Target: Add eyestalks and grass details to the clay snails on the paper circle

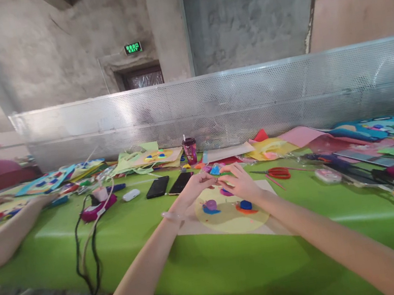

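Both my hands meet over a white sheet (198,225) that carries a yellow paper circle (230,214) with small purple, blue and orange pieces stuck on it. My left hand (197,186) has its fingers pinched together at the circle's far edge. My right hand (237,181) is pinched too, its fingertips touching those of the left. Something small sits between the fingertips; I cannot make out what. A bracelet circles my left wrist.
On the green table (128,233) lie red scissors (279,172), two black phones (169,185), a white earbud case (131,195), a dark cup with a straw (190,150), a black cable (85,245) and several coloured paper sheets. Another person's arm (4,233) rests at the left. A perforated metal wall (285,93) stands behind.
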Demonstrator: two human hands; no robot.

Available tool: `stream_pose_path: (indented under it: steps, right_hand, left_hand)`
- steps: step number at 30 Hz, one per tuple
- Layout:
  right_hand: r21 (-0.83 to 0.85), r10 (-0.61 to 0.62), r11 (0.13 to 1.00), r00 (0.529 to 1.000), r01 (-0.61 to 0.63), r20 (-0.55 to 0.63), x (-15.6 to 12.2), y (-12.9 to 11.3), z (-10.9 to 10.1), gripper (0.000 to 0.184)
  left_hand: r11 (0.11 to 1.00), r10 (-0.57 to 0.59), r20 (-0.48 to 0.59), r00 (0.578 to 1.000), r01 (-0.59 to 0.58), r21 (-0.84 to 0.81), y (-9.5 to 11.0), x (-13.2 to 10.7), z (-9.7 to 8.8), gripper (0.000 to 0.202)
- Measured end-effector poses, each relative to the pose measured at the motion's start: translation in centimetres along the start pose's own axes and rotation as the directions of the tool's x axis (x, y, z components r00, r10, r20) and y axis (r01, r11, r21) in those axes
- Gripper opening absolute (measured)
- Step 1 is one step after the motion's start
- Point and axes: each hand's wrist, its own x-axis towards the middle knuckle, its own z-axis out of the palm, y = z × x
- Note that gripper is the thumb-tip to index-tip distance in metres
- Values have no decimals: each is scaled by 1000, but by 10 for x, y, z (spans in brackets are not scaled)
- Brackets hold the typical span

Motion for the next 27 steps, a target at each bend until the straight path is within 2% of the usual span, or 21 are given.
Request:
stream_pose_path:
  steps: [6, 18, 27]
  right_hand:
    - [23, 27, 999, 999, -26, -24, 0, -2, -1, 7]
    - [3, 5, 1000, 1000, -5, 26, 0, -1, 0, 16]
    - [14, 35, 999, 999, -35, -3, 0, -3, 0, 11]
  left_hand:
    - [1000, -2, -8, 1000, 2, -5, 2, -1, 0, 28]
    - [1000, 6, -13, 1000, -6, 22, 3, -1, 0, 27]
    - [1000, 9, -15, 1000, -9, 6, 6, -2, 2, 27]
